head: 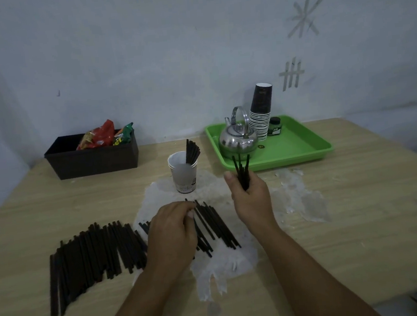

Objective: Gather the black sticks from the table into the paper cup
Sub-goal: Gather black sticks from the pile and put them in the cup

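Note:
A wide row of black sticks (92,253) lies on the wooden table (358,207), spreading from the left to the middle. A white paper cup (183,172) stands behind them with several black sticks (191,152) leaning in it. My left hand (171,234) is down on the right part of the row, its fingertips pinching sticks there. Just right of the cup, my right hand (251,194) is raised and grips a small upright bundle of black sticks (242,171).
A green tray (299,147) at the back right holds a metal kettle (237,140), a stack of paper cups (261,113) and a small green jar (274,127). A dark box (91,160) with snack packets stands at the back left. White scuffed patches mark the table's middle.

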Motion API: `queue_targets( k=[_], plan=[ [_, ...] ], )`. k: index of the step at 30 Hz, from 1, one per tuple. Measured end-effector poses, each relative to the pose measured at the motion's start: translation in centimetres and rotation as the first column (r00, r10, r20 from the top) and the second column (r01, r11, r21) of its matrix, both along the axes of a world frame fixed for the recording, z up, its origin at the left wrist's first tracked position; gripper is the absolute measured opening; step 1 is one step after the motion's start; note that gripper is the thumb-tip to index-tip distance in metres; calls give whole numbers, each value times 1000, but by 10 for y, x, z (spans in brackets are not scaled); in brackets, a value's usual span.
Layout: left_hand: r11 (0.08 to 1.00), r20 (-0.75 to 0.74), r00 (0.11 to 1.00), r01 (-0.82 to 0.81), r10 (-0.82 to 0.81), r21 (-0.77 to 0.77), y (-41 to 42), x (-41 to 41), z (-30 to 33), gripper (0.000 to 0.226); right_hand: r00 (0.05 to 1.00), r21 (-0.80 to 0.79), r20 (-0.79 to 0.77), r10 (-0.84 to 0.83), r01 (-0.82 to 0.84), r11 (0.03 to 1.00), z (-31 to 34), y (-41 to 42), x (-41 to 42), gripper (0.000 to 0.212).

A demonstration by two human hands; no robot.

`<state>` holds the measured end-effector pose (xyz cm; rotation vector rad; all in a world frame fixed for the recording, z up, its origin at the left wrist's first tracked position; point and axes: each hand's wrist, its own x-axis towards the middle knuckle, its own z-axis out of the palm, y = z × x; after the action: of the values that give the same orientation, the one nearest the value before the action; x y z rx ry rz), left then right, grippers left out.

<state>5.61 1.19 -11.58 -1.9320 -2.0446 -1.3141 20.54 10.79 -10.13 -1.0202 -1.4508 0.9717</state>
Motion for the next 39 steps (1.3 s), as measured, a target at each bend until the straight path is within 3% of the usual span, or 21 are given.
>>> queue_targets(
  k=[5,11,17,21,27,32,35,39],
  plan=[
    [999,17,999,-37,38,-36,3,-11,-3,23,999,-92,-46,-5,1,996,-16,1,2,33],
    [991,-35,991,-132,132,-16,31,-42,16,32,993,-92,-118,-17,6,996,-11,7,-1,30],
    [986,-211,977,-57,24,-156,60,-67,34,62,995,-168,-94,-21,5,986,-18,12,-4,20],
    [980,-346,938,-41,-29,-195,62,-75,30,80,985,-213,-166,-43,7,977,-18,18,-4,35],
    [992,-505,863,-40,-24,-116,59,-71,25,77,944,-252,-327,-39,-47,966,-1,26,-12,35],
    [981,-482,873,-26,-72,-192,60,-64,19,70,916,-262,-396,-58,-52,964,7,32,-22,34],
    [989,-475,877,5,-74,-146,58,-60,22,54,882,-268,-464,-84,-49,962,16,40,-31,35],
    [995,-382,920,68,-92,-75,60,-50,25,58,799,-283,-584,-144,-34,959,38,57,-51,39]
  ],
)
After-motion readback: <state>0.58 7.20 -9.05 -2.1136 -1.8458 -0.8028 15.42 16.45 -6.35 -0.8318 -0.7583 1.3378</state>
